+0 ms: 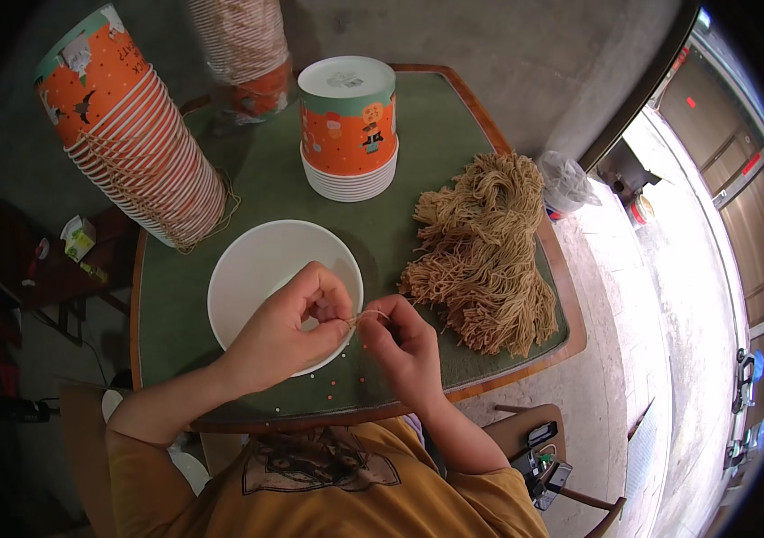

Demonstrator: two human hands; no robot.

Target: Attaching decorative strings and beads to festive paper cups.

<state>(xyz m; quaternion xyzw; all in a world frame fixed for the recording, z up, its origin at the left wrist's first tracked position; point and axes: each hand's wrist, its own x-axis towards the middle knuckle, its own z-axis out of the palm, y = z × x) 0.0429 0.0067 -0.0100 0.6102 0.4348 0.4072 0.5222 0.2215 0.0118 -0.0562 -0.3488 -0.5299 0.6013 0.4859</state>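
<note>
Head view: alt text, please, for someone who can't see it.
A person's left hand and right hand pinch a thin tan cord near the rim of a white tub on a green-topped table. A heap of tan cords lies to the right; stacked orange tubs stand beyond.

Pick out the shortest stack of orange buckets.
The rightmost stack, upside down: only a few rims show beneath its printed side, while the left stack and the plastic-wrapped stack each show many.

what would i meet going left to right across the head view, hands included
Tall leaning tub stack, left hand, thin strand, right hand, tan bundle of strands, clear plastic bag.
</note>
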